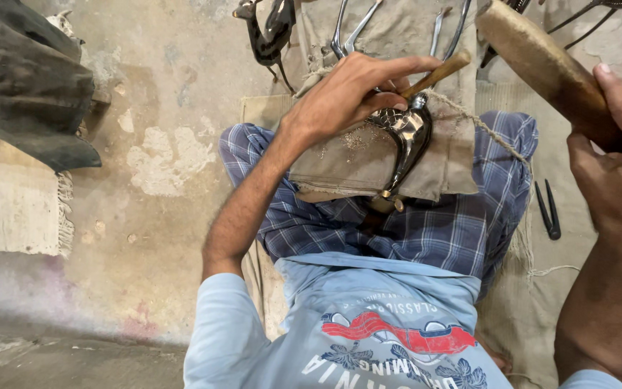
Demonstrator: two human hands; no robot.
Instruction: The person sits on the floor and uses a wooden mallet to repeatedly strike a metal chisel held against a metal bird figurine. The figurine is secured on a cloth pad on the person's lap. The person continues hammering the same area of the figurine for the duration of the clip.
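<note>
My left hand (350,94) grips a thin tool with a wooden handle (437,74), its tip set against a shiny dark metal figurine (406,140). The figurine lies on a tan cloth pad (340,162) across my lap, with fine shavings scattered beside it. My right hand (617,169) is raised at the right and holds a thick wooden mallet (541,65) up above the pad. I sit cross-legged in a blue checked wrap (433,230) and a light blue shirt.
A dark metal deer figurine (268,32) stands at the top on the worn concrete floor. Shiny metal pieces (347,29) lie at the pad's far edge. Small black pliers (547,210) rest on the mat at right. A dark cloth bundle (26,79) lies at top left.
</note>
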